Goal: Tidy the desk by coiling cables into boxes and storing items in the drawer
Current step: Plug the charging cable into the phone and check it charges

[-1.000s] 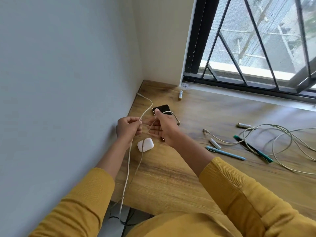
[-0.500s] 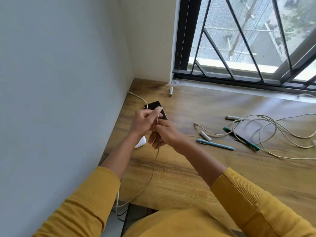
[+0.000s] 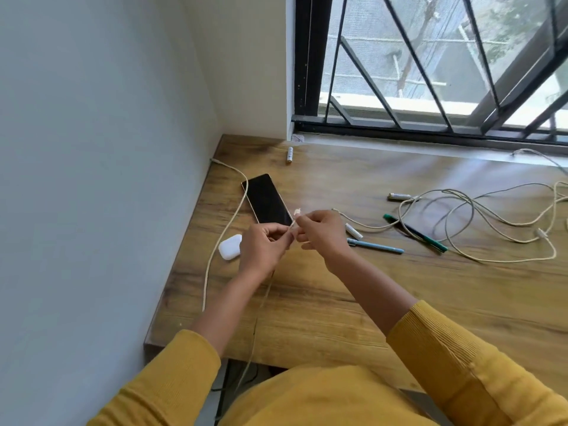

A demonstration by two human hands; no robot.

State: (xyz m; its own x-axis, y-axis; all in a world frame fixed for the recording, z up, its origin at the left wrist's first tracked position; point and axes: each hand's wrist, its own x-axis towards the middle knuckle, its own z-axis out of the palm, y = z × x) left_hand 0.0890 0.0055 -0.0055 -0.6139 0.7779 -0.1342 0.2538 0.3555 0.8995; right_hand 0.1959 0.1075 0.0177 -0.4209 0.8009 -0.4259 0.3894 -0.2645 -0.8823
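While both hands meet above the table (image 3: 353,318), the white cable (image 3: 228,226) is what I watch first. My left hand (image 3: 264,247) pinches it near its plug end, and my right hand (image 3: 319,233) pinches the same bit just beside it, so both are closed on the cable with the little plug poking up between them. From there one strand drops down past the near edge of the table, and another stretch lies along the wall side, running up to the far corner. I think this cable is light, thin and floppy, so it will sag and twist; I would hold it close to the plug and feed loops through my fingers. Just beside my hands lie a black phone (image 3: 266,198) and a white earbud case (image 3: 230,247). Farther right are a blue pen (image 3: 376,245), a green pen (image 3: 415,232), some batteries and a second tangled cable (image 3: 479,210). I see no box or drawer.
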